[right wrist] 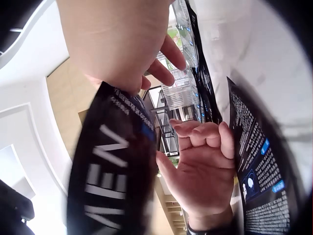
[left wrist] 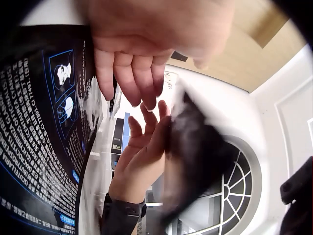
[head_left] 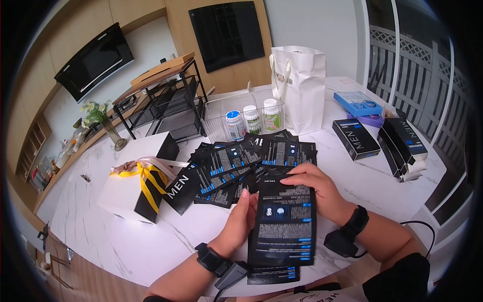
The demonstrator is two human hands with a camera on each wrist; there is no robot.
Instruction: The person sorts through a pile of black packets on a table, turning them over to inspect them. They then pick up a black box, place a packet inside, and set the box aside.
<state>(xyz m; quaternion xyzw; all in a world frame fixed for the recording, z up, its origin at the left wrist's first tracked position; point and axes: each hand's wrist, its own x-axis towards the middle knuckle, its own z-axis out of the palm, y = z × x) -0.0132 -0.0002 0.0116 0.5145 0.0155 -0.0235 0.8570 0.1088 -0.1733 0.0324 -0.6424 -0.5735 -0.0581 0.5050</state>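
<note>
A black face-mask sachet point(head_left: 284, 226), printed with small white text and blue labels, hangs upright from my right hand point(head_left: 324, 194), which pinches its top edge. Its other side shows large "MEN" lettering in the right wrist view. Beside its left edge is my left hand point(head_left: 237, 226), with thumb raised and nothing held. The right wrist view shows that palm point(right wrist: 203, 178) facing the sachet, fingers loosely extended. Below the held sachet, another black sachet point(head_left: 274, 276) lies at the table's near edge. A spread pile of matching sachets point(head_left: 226, 161) lies just beyond both hands.
On the left stands a white-and-black box point(head_left: 128, 194) with a yellow ribbon. Behind the pile are a clear bin point(head_left: 214, 118) with bottles and a white paper bag point(head_left: 307, 90). Black "MEN" boxes point(head_left: 355, 139) and a blue box point(head_left: 358, 103) sit at right on the marble-patterned table point(head_left: 201, 251).
</note>
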